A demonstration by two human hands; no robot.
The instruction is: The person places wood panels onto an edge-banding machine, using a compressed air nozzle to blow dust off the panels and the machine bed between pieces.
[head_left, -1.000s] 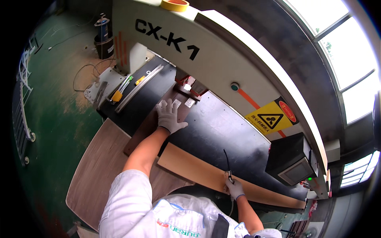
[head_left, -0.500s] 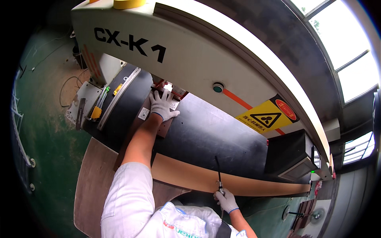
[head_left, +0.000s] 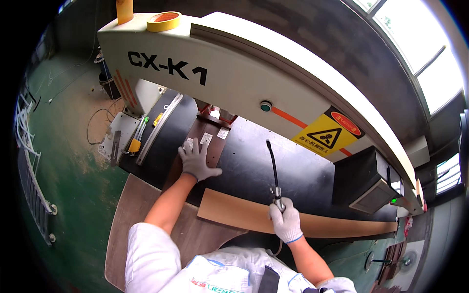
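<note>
Fingers spread, my gloved left hand [head_left: 196, 161] lies on a stack of dark brown boards [head_left: 215, 146] with small white labels on top. The boards sit on the black machine table [head_left: 254, 166], their far end under the machine's beam near red parts. My right hand [head_left: 285, 219], also in a pale glove, is closed round an air blow gun [head_left: 278, 198]. Its long thin black nozzle points away from me over the table, and a hose hangs below the hand. A tan strip of board [head_left: 239, 209] runs along the table's near edge, beneath the blow gun.
The machine's white beam [head_left: 229, 85] spans the far side, with a green button and a yellow warning sign [head_left: 330, 134]. Yellow tape [head_left: 164, 21] rests on top. A black box [head_left: 364, 180] stands at right. A metal rail [head_left: 160, 129] and a brown panel [head_left: 146, 219] are at left.
My left hand has slid nearer to me along the boards, uncovering the labels. My right hand has raised the blow gun forward, so its nozzle reaches farther over the table.
</note>
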